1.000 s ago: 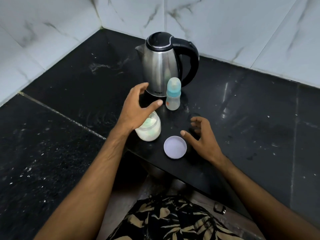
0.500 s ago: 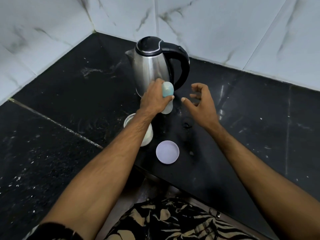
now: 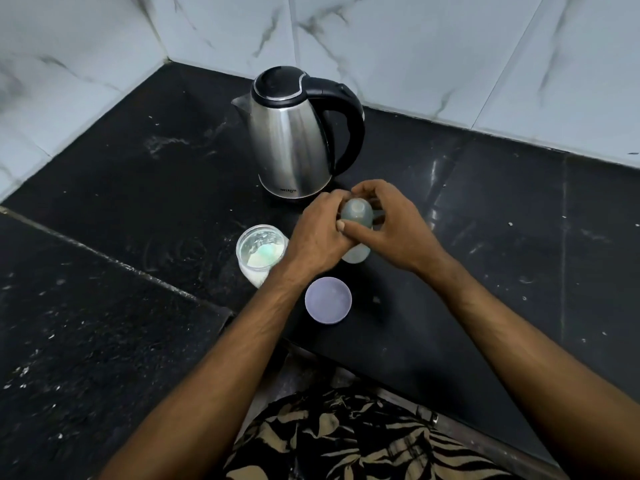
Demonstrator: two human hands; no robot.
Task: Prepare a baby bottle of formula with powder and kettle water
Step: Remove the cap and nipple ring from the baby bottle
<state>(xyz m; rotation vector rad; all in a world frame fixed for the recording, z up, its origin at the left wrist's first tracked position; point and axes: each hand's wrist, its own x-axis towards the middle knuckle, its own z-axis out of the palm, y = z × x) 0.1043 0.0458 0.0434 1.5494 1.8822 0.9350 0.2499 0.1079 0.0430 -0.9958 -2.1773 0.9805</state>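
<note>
Baby bottle [image 3: 356, 233] sits between both hands just off the kettle's [image 3: 291, 143] 5 o'clock: left hand [image 3: 318, 233] grasps the body, right hand [image 3: 394, 226] grasps the cap, likely to unscrew it for filling.

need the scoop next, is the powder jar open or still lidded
Open: the powder jar shows its powder from above, and its purple lid lies apart on the counter.
</note>
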